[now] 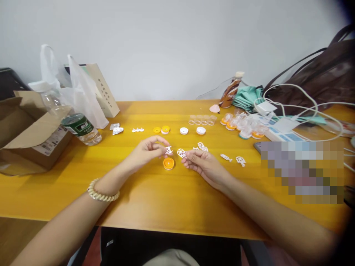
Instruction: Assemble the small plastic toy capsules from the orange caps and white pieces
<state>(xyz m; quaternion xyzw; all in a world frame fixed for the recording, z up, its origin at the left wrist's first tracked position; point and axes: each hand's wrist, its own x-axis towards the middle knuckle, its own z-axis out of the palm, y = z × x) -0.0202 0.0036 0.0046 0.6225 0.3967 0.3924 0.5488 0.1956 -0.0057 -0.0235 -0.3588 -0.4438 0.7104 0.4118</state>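
Note:
My left hand (146, 150) pinches a small white plastic piece (168, 150) between thumb and fingertips, just above the table. My right hand (203, 162) pinches another small white perforated piece (181, 152) a little to the right of it. An orange round cap (168, 163) lies on the yellow table (155, 195) directly below and between the two hands. More white perforated pieces (202, 146) lie just behind my right hand, and two others (233, 159) lie to its right. A beaded bracelet (102, 193) circles my left wrist.
Orange and white caps (165, 129), clear rings (202, 120) and assembled clear-domed pieces (241, 125) line the table's back. A plastic bottle (80, 127), a cardboard box (30, 133) and plastic bags stand at the left. A power strip (277, 131), white cables and a brown bag (318, 81) sit at the right.

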